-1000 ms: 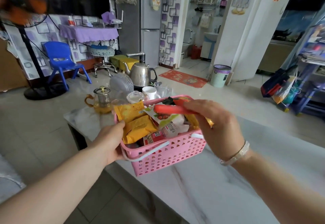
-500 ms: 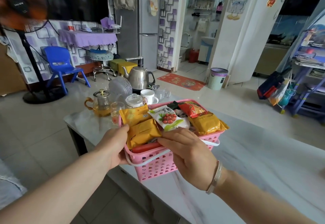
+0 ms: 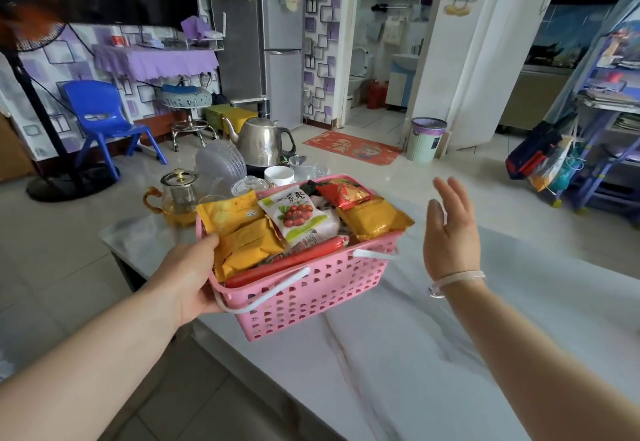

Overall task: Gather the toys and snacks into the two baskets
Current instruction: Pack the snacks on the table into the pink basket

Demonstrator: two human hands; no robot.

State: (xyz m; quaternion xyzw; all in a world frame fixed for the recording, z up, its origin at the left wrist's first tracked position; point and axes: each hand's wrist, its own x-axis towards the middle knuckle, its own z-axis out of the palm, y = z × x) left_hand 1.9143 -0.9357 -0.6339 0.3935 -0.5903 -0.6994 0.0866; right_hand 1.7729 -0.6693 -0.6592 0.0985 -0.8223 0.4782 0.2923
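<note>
One heaped pink basket (image 3: 311, 288), gripped at nine o'clock by the left hand (image 3: 194, 278) while the right hand (image 3: 450, 232) is held open-fingered, could be tipped off the bench (image 3: 450, 354) edge.

We see a basket (image 3: 311, 288) on the table (image 3: 433, 354) near its left edge, packed with snack packets, a sausage (image 3: 287, 262) lying along its front. Our left hand (image 3: 188, 278) is at its left side, our right hand (image 3: 450, 229) just right of it. A kettle (image 3: 261, 139) and teapot (image 3: 176, 194) sit behind.

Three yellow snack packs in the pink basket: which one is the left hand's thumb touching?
The front-left yellow pack: the left hand has its thumb against that pack's left edge. The others lie behind it and at the basket's right end.
</note>
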